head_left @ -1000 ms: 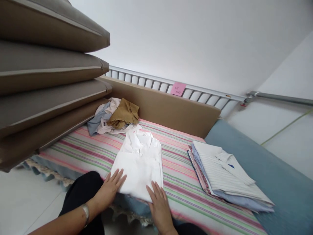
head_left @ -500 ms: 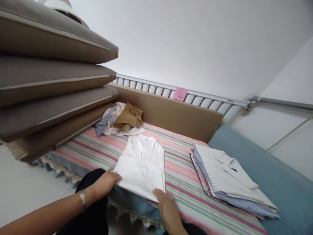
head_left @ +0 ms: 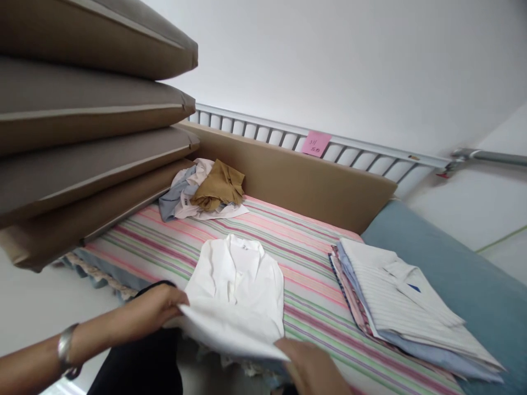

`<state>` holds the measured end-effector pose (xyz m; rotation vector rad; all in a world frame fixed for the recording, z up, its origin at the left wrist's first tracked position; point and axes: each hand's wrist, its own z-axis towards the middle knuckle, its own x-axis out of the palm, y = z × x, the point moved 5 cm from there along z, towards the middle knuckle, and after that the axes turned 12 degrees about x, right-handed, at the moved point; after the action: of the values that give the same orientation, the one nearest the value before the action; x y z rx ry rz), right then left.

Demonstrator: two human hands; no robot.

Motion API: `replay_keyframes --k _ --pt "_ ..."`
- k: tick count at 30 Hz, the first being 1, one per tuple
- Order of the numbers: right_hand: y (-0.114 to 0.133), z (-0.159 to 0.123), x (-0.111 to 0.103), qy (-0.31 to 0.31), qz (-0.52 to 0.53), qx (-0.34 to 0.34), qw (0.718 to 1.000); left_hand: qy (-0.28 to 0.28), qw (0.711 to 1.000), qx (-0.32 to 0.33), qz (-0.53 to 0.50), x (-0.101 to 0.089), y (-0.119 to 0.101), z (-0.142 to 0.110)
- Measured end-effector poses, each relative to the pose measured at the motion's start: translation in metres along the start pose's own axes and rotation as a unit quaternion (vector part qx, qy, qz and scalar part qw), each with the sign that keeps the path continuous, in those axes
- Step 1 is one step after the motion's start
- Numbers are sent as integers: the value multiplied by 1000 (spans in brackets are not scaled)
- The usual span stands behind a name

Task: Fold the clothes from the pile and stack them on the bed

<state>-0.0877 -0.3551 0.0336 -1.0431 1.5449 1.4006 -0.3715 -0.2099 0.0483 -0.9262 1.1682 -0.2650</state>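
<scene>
Striped sheet [head_left: 313,307], 1 pc., ref. for all positions. White shirt [head_left: 242,269], 1 pc., collared, lying on the sheet's near part toward the L, collar pointing to the sheet's far side, lower section lifted and folded up at the near edge. Your L hand [head_left: 167,303], gripping the shirt's lower L corner btwn thumb and fingers, just off the sheet's near edge; silver bracelet [head_left: 66,348] on that wrist. Your R hand [head_left: 315,367], closed on the lower R corner, above the sheet's near edge, blurred, so exact finger placement unclear; the shirt's raised edge runs fairly straight btwn your two hands. Loose clothes, 1 heap, at the sheet's far L corner: ochre garment [head_left: 221,185] on top, grey-blue garment [head_left: 171,200] plus pale pcs. under/beside it. Folded stack [head_left: 415,307], qty. unclear, on the sheet's R part, partly over its R edge; striped white shirt w/ small blue patch uppermost, light blue and pink layers below. Grey-brown cushions [head_left: 99,120], piled at the sheet's L end. Tan board [head_left: 288,175], standing along the sheet's far edge; white radiator [head_left: 251,129] behind, pink note [head_left: 317,144] w/ handwriting there. Blue cover [head_left: 444,258], R of the sheet.
</scene>
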Motion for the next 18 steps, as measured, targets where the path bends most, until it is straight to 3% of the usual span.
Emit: replay_keyframes --k 4,7,9,12,15,18 --pt "-9 77 -56 41 102 76 991 -13 997 -39 -72 -46 36 65" --pt "-36 154 -72 45 125 141 981 -34 992 -79 -92 -71 76 126" --pt "-61 203 -66 49 129 194 971 -49 988 -115 -85 -77 106 166" --pt "-94 261 -40 43 133 258 956 -71 979 -185 -48 -71 154 212" --pt "-119 291 -14 41 141 293 945 -66 970 -231 -29 -58 193 236" --pt "-135 301 1 70 161 307 935 -34 968 -248 -20 -53 214 242"
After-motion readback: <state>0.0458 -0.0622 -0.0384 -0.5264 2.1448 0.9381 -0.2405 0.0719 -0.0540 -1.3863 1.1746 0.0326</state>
